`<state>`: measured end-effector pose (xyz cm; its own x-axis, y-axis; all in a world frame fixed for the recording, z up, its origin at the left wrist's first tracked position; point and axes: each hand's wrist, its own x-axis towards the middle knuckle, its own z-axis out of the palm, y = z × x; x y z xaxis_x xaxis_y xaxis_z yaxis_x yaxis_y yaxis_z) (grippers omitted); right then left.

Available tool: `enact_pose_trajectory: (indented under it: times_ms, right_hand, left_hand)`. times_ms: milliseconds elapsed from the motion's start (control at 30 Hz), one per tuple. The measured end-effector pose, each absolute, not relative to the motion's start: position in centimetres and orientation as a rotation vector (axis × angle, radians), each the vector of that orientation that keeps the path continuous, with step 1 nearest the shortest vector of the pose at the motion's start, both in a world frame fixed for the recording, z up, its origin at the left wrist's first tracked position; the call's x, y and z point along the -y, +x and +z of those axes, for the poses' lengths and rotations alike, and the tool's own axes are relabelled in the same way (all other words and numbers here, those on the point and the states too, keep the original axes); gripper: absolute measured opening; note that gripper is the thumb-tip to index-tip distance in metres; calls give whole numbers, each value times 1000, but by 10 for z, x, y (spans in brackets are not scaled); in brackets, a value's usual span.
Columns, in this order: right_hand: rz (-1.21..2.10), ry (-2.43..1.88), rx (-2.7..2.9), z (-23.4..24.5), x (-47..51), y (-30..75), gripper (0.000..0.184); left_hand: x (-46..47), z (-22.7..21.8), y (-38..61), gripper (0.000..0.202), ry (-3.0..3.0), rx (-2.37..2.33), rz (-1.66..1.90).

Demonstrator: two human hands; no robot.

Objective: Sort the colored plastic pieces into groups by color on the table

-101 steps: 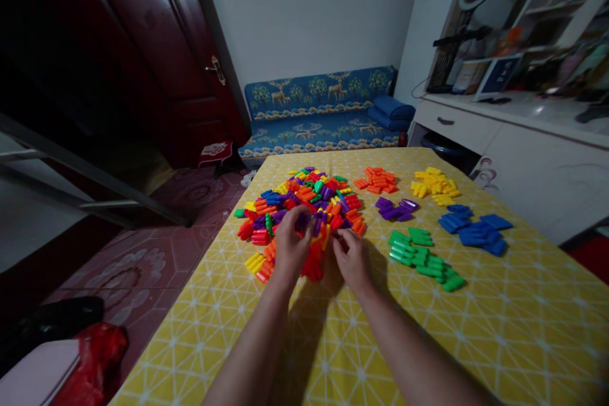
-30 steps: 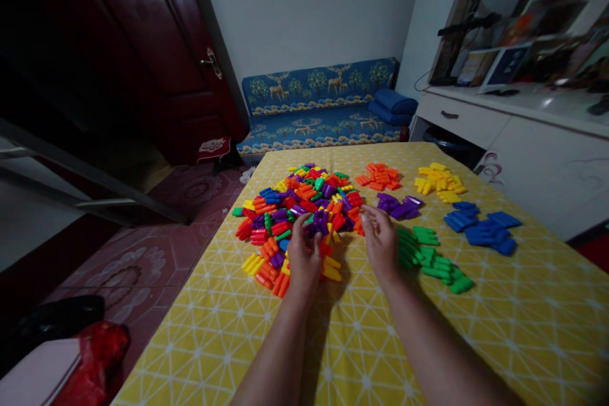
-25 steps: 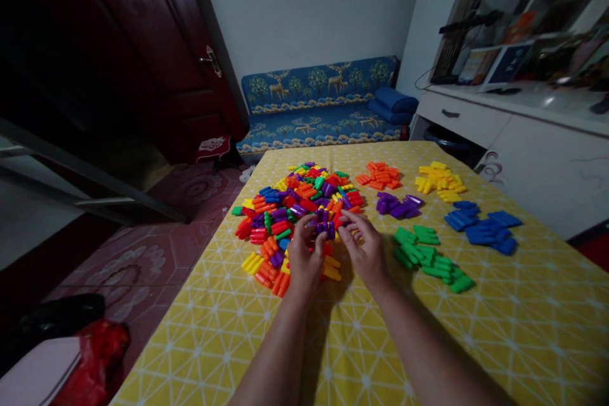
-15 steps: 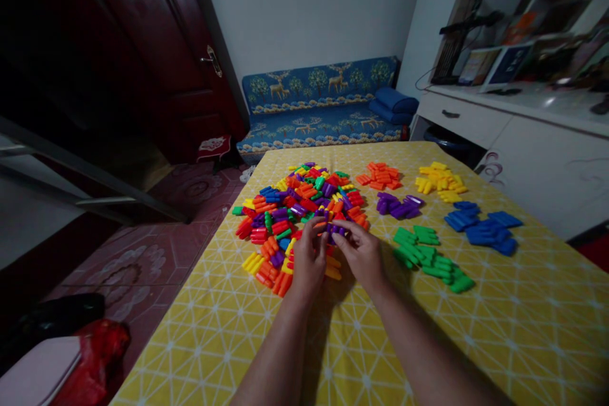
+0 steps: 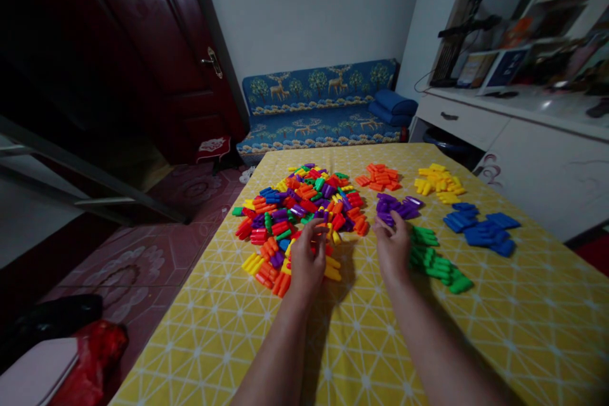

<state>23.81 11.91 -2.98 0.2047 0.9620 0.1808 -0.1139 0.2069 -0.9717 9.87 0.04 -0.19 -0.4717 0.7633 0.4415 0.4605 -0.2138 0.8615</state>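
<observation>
A heap of mixed-colour plastic building blocks point(image 5: 288, 196) lies on the yellow patterned tablecloth point(image 5: 228, 330). Over its near right edge hovers my left hand point(image 5: 308, 257), fingers curved and apart, with nothing seen between them. My right hand point(image 5: 394, 246) is at the near side of the purple block pile point(image 5: 404, 206), its fingertips closed on a purple block point(image 5: 385, 219) that touches or nearly touches the pile. Just right of that hand lies the green block pile point(image 5: 438, 263), partly covered by it.
An orange block pile point(image 5: 379, 177), a yellow block pile point(image 5: 438, 182) and a blue block pile point(image 5: 485, 228) lie on the right half of the table. Beyond stand a blue patterned sofa point(image 5: 318, 101) and, to the right, a white cabinet point(image 5: 547, 165).
My right hand has moved right with a purple block, from beside my left hand to the purple pile. My left hand has let go of the block and stays over the heap.
</observation>
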Motion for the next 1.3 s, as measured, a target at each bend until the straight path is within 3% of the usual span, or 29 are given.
enact_pose_trajectory:
  times_ms: [167, 233, 333, 467, 833, 1100, 1300]
  right_hand:
    - [736, -1117, 1378, -34, -126, 245, 26]
    - [703, -1142, 1493, -38, -134, 247, 26]
    - [605, -1135, 1603, -44, -140, 242, 41]
    - [541, -1038, 1662, -44, -123, 226, 51]
    - [687, -913, 1823, -19, -64, 210, 24]
    - [883, -761, 1950, -22, -52, 205, 19]
    - [912, -783, 1854, -23, -55, 204, 19]
  left_hand:
    - [0, -4, 94, 27, 1464, -1994, 1746]
    - [1, -1, 91, 22, 1527, -2171, 1695]
    - [5, 4, 85, 21, 1585, -2536, 1531]
    - [11, 7, 73, 37, 1362, -2929, 1261]
    - [13, 8, 57, 49, 1066, -2960, 820]
    - [12, -2, 39, 39, 1138, -2876, 1034]
    - [6, -2, 41, 25, 1286, -2452, 1668]
